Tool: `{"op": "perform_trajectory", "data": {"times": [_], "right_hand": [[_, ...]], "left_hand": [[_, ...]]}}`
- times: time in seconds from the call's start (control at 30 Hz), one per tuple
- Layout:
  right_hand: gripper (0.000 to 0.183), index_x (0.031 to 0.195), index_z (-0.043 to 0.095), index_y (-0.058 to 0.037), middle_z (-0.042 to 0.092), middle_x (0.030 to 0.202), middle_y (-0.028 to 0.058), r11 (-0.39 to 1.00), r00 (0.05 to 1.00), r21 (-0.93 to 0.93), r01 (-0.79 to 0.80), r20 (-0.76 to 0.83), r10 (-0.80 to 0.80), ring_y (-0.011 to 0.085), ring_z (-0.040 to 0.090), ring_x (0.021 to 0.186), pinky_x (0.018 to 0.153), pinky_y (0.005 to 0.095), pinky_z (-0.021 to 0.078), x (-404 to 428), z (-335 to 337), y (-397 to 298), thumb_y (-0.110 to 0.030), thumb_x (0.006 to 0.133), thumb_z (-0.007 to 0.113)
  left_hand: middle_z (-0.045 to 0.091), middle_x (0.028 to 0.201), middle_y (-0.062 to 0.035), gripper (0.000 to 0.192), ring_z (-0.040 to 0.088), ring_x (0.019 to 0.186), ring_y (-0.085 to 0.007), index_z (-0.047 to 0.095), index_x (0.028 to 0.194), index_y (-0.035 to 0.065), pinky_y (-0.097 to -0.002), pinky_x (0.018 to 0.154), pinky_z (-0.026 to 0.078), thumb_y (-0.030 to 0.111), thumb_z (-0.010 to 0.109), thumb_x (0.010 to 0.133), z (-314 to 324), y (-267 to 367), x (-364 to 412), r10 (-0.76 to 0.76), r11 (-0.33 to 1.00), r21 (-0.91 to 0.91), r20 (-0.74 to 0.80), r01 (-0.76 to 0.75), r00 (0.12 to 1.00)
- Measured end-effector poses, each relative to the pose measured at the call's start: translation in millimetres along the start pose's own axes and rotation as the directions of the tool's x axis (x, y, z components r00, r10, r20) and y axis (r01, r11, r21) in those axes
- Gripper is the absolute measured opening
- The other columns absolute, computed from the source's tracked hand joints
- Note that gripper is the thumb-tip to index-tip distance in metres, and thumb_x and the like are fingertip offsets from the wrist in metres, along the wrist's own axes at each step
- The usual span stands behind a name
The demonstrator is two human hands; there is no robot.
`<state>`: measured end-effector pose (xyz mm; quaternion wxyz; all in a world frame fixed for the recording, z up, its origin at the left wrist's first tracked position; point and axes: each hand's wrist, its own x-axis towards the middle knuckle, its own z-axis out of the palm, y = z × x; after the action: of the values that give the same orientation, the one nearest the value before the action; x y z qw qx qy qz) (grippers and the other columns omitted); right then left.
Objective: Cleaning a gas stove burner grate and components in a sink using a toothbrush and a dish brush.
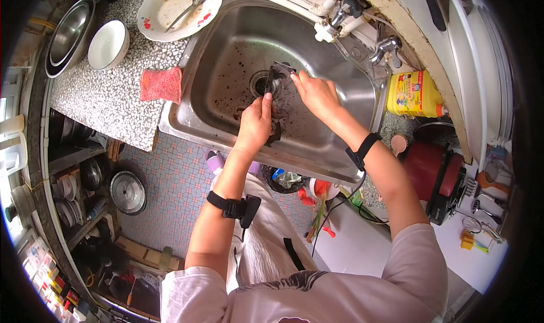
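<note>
Over the drain of the stainless-steel sink [352,106], my left hand [256,120] pinches a dark, flat, wet-looking piece [281,71] between thumb and fingers. My right hand [318,92] has its fingertips on the right end of the same piece. What the piece is made of cannot be told. Directly below is the round drain [257,81], partly hidden by the piece. A dark scrap [275,134] lies on the sink floor beside my left hand, and many small dark specks are scattered around the drain.
Left of the sink, a red scouring sponge [161,85], a white bowl [109,44], metal bowls [70,36] and a floral plate [157,25] with a spoon [189,6] sit on the speckled counter. Taps [386,51] and a yellow bottle [410,93] stand right. Below is a waste bin [282,180].
</note>
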<state>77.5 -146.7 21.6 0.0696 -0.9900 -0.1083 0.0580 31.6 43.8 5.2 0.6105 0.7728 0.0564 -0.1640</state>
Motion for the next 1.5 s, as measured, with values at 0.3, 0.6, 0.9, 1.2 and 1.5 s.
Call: {"op": "perform_trajectory", "data": {"times": [0.3, 0.6, 0.9, 1.2, 1.5], "right_hand": [[0.039, 0.085, 0.057, -0.0049, 0.063, 0.061, 0.0162, 1.000, 0.999, -0.022, -0.011, 0.047, 0.012, 0.0346, 0.065, 0.060, 0.055, 0.0458, 0.0502, 0, 2, -8, -0.035, 0.105, 0.041], [0.037, 0.082, 0.055, -0.0058, 0.062, 0.058, 0.0152, 0.979, 0.991, -0.157, 0.128, -0.022, -0.133, 0.0328, 0.065, 0.056, 0.055, 0.0439, 0.0513, 4, -13, 7, -0.034, 0.103, 0.046], [0.038, 0.082, 0.057, -0.0043, 0.064, 0.059, 0.0156, 0.988, 0.993, -0.099, 0.117, 0.021, -0.115, 0.0338, 0.066, 0.057, 0.053, 0.0440, 0.0517, 4, -10, 2, -0.033, 0.103, 0.045], [0.041, 0.083, 0.059, -0.0039, 0.065, 0.063, 0.0176, 0.997, 0.996, -0.037, 0.067, 0.061, -0.065, 0.0362, 0.066, 0.062, 0.059, 0.0484, 0.0519, 1, -9, -1, -0.035, 0.103, 0.043], [0.039, 0.082, 0.055, -0.0033, 0.062, 0.062, 0.0202, 0.988, 0.994, -0.118, 0.095, 0.056, -0.089, 0.0396, 0.064, 0.061, 0.058, 0.0501, 0.0502, 4, -34, 4, -0.035, 0.103, 0.046]], "left_hand": [[0.052, 0.058, -0.0062, 0.052, 0.050, 0.054, -0.0146, 0.061, 0.080, -0.0009, -0.0316, 0.054, 0.042, 0.042, 0.044, 0.104, 4, -18, 7, -0.022, 0.997, -0.072, -0.040, 0.019, 0.999], [0.056, 0.065, -0.0196, 0.054, 0.055, 0.063, -0.0316, 0.061, 0.081, -0.0032, -0.0400, 0.067, 0.046, 0.042, 0.043, 0.104, 6, -9, 1, 0.060, 0.998, -0.032, -0.050, -0.062, 0.997], [0.058, 0.067, -0.0191, 0.052, 0.057, 0.063, -0.0313, 0.061, 0.083, -0.0029, -0.0393, 0.066, 0.047, 0.042, 0.043, 0.104, 5, -10, 2, 0.021, 1.000, -0.020, -0.030, -0.022, 0.999], [0.060, 0.070, -0.0212, 0.051, 0.059, 0.066, -0.0345, 0.061, 0.083, -0.0034, -0.0407, 0.068, 0.047, 0.039, 0.043, 0.104, 8, -9, 2, 0.055, 0.998, -0.014, -0.041, -0.055, 0.998], [0.061, 0.072, -0.0237, 0.052, 0.060, 0.070, -0.0401, 0.062, 0.083, -0.0036, -0.0425, 0.069, 0.048, 0.039, 0.043, 0.104, 9, -10, -1, 0.090, 0.996, -0.026, -0.047, -0.091, 0.995]]}}
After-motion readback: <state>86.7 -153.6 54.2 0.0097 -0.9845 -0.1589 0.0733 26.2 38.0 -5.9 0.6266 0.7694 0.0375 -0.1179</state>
